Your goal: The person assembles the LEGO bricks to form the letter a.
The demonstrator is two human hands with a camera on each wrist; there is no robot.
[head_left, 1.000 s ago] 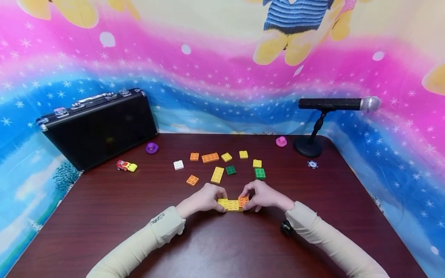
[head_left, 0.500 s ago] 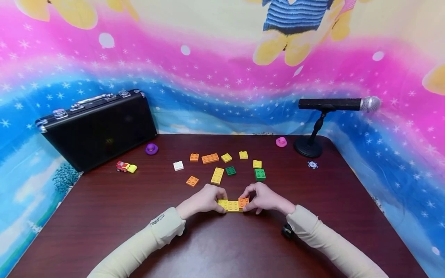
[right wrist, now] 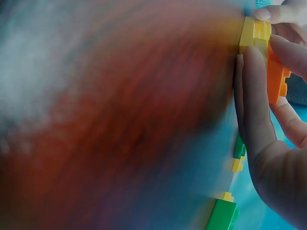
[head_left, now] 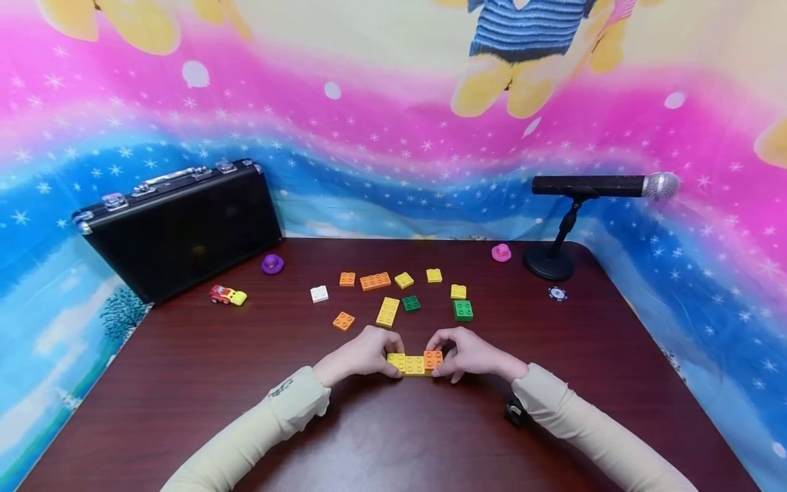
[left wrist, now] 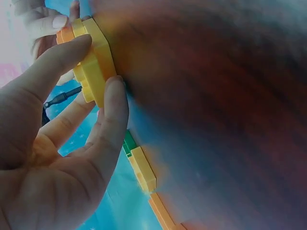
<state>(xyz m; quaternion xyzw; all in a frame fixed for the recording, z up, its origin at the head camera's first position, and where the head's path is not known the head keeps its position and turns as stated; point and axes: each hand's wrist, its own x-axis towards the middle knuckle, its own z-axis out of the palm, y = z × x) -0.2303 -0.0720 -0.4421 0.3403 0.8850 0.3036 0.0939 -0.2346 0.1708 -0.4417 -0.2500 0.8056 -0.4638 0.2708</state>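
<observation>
A short row of joined yellow building bricks [head_left: 415, 365] lies near the front middle of the table, between both hands. At its right end an orange four-stud brick [head_left: 433, 358] stands a little higher. The left hand [head_left: 369, 352] pinches the row's left end between thumb and fingers. The right hand [head_left: 472, 354] pinches the right end; in the right wrist view its thumb is at the orange brick [right wrist: 276, 81] and a finger lies along the yellow brick side. Both hands cover parts of the row's ends.
Loose bricks lie beyond the hands, among them a long yellow brick [head_left: 388, 311], a green brick [head_left: 463, 310] and a white brick [head_left: 319, 294]. Farther out are a toy car [head_left: 227, 295], purple duck [head_left: 272, 264], pink duck [head_left: 501, 253], poker chip [head_left: 557, 293], black case [head_left: 190, 236] and microphone [head_left: 590, 185].
The head view has shifted slightly. Both hands keep their grip on the row of bricks, and the bricks stay in the same arrangement.
</observation>
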